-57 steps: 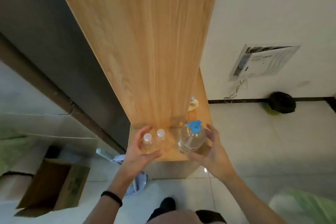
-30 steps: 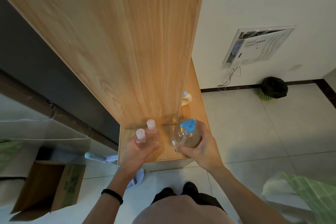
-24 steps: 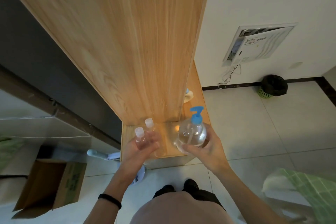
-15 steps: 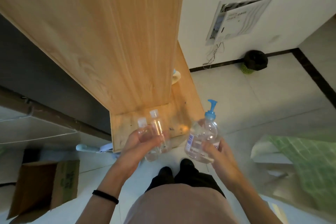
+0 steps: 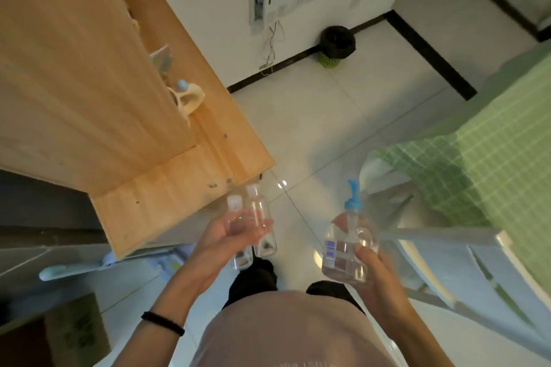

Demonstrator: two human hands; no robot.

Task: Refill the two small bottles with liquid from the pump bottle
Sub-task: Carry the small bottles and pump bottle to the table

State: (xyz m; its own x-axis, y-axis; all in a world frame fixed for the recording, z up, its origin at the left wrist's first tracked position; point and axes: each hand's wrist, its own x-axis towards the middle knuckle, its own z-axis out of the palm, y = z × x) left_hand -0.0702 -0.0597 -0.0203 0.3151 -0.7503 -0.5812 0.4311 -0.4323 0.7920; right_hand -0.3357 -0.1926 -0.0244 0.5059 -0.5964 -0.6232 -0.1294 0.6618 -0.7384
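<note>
Pale floor tiles (image 5: 322,134) fill the middle of the head view as we look straight down, with a white wall at twelve o'clock. A wooden cabinet ledge (image 5: 167,197) reaches in from ten o'clock, and a dark waste bin (image 5: 338,42) sits against the wall near one o'clock. Green checked cloth (image 5: 492,143) covers the three o'clock side, and a cardboard box (image 5: 74,334) stands on the floor at seven o'clock. Just left of centre we see the left hand (image 5: 226,235), a black wristband (image 5: 162,323) on its wrist, with fingers and thumb curled round the two small bottles (image 5: 261,217). They are held together, side by side and touching, upright, pale caps on, in the air just off the ledge's corner. At about four o'clock from them, well apart, the right hand (image 5: 375,271) grips the pump bottle (image 5: 346,250) from below and behind, its thumb pressed on the clear body. This bottle also stands upright in the air, blue pump head on top, a barcode label on its side, and clear liquid shows in its lower part.
</note>
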